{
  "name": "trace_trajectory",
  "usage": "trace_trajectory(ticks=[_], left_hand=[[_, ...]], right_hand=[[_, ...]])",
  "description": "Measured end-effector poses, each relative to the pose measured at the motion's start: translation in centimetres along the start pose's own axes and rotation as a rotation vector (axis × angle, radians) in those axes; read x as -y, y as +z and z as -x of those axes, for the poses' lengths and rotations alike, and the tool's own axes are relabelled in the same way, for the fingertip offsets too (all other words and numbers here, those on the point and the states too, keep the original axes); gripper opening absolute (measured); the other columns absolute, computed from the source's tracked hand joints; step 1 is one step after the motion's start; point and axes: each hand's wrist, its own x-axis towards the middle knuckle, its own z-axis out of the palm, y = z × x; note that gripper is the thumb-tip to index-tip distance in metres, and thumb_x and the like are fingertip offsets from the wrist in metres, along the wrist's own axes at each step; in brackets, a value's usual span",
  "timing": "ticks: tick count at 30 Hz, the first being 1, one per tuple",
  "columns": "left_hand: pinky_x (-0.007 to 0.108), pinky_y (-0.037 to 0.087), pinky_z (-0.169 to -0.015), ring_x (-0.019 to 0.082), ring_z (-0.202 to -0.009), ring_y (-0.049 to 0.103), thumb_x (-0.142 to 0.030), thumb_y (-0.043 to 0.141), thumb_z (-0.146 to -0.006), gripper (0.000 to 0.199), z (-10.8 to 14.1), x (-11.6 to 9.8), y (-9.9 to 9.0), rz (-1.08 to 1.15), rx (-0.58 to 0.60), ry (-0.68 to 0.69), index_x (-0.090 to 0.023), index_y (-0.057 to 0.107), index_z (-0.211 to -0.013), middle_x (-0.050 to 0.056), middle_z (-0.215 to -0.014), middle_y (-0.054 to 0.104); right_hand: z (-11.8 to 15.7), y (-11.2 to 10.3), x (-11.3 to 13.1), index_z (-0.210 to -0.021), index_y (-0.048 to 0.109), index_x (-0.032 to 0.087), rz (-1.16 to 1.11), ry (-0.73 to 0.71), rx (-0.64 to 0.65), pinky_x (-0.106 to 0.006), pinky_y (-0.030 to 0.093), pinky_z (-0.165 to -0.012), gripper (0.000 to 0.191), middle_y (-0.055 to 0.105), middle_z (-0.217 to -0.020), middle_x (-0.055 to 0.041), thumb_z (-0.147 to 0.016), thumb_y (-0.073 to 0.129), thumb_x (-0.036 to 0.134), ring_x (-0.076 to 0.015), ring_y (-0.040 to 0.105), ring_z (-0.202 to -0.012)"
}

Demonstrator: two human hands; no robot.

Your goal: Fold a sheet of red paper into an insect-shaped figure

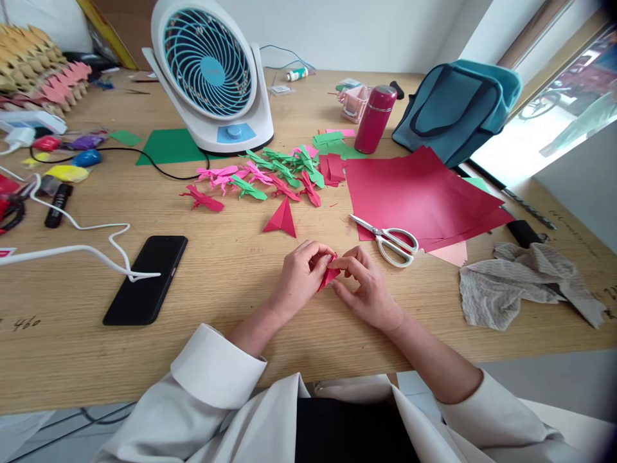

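Observation:
My left hand point(304, 273) pinches a small folded piece of red paper point(330, 275) between thumb and fingers, just above the table. My right hand point(365, 287) meets it from the other side, its curled fingers at the paper's edge and its thumb lower down. Fingers partly cover the piece. Beyond the hands lies a red folded paper triangle point(281, 218). White-handled scissors point(388, 238) rest to the right, partly on large red paper sheets point(414, 199). Behind the triangle are several folded paper figures in green point(249, 187), pink point(219, 175) and red point(202, 198).
A white fan point(209, 71) stands at the back, with green paper point(164, 146) by its base. To the left are a black phone point(146, 280) and a white cable point(81, 251). At right are a red flask point(376, 119), a teal bag point(453, 109) and a crumpled cloth point(511, 283).

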Motion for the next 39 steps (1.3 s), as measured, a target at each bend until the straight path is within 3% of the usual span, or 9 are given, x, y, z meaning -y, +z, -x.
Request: trace_trajectory(ticks=[6, 12, 18, 24, 33, 39], left_hand=[[0.022, 0.048, -0.075, 0.012, -0.080, 0.061, -0.010, 0.055, -0.088, 0.014, 0.0, 0.1, 0.1, -0.024, -0.005, 0.046, -0.018, 0.066, -0.085, 0.001, -0.085, 0.066], [0.024, 0.048, -0.077, 0.013, -0.083, 0.062, -0.011, 0.055, -0.088, 0.013, -0.1, 0.3, -0.1, -0.014, -0.025, 0.047, -0.017, 0.066, -0.087, 0.002, -0.087, 0.066], [0.024, 0.048, -0.076, 0.013, -0.083, 0.062, -0.011, 0.054, -0.089, 0.014, -0.1, 0.4, -0.2, 0.000, -0.037, 0.036, -0.017, 0.067, -0.087, 0.002, -0.087, 0.066], [0.024, 0.047, -0.077, 0.013, -0.083, 0.062, -0.012, 0.054, -0.089, 0.014, -0.2, 0.5, -0.3, 0.000, -0.001, 0.014, -0.018, 0.067, -0.086, 0.002, -0.087, 0.067], [0.025, 0.048, -0.081, 0.014, -0.090, 0.062, -0.007, 0.053, -0.089, 0.018, 0.2, 1.0, -0.8, -0.155, 0.193, 0.117, -0.018, 0.068, -0.089, 0.003, -0.094, 0.065], [0.027, 0.048, -0.079, 0.015, -0.087, 0.062, -0.011, 0.054, -0.091, 0.013, 1.3, 0.4, -1.4, -0.217, 0.308, 0.164, -0.018, 0.064, -0.094, 0.003, -0.092, 0.065]], right_hand=[[-0.2, -0.2, 0.2, -0.103, 0.060, 0.022, -0.038, 0.105, -0.100, -0.030, 0.045, -0.063, 0.011, 0.055, -0.089, -0.0033, -0.093, 0.056, 0.018, -0.0144, 0.051, -0.072], [-0.3, -0.1, -0.2, -0.102, 0.060, 0.021, -0.205, 0.266, -0.121, -0.029, 0.046, -0.064, 0.010, 0.060, -0.091, -0.0033, -0.093, 0.056, 0.022, -0.0143, 0.056, -0.074], [-0.3, 0.0, -0.2, -0.098, 0.062, 0.020, -0.273, 0.334, -0.105, -0.029, 0.049, -0.066, 0.009, 0.063, -0.087, -0.0027, -0.092, 0.058, 0.025, -0.0142, 0.059, -0.073], [-0.3, -0.3, -0.2, -0.090, 0.063, 0.020, -0.110, 0.228, -0.056, -0.027, 0.046, -0.064, 0.005, 0.060, -0.082, -0.0015, -0.089, 0.059, 0.017, -0.0131, 0.056, -0.070], [0.0, -1.7, -1.1, -0.095, 0.067, 0.020, 0.159, 0.132, 0.206, -0.028, 0.045, -0.068, 0.010, 0.062, -0.090, -0.0044, -0.093, 0.057, 0.019, -0.0138, 0.058, -0.073], [0.0, -1.8, -1.2, -0.094, 0.066, 0.019, 0.196, 0.053, 0.313, -0.028, 0.046, -0.070, 0.009, 0.062, -0.088, -0.0060, -0.094, 0.058, 0.020, -0.0165, 0.060, -0.079]])
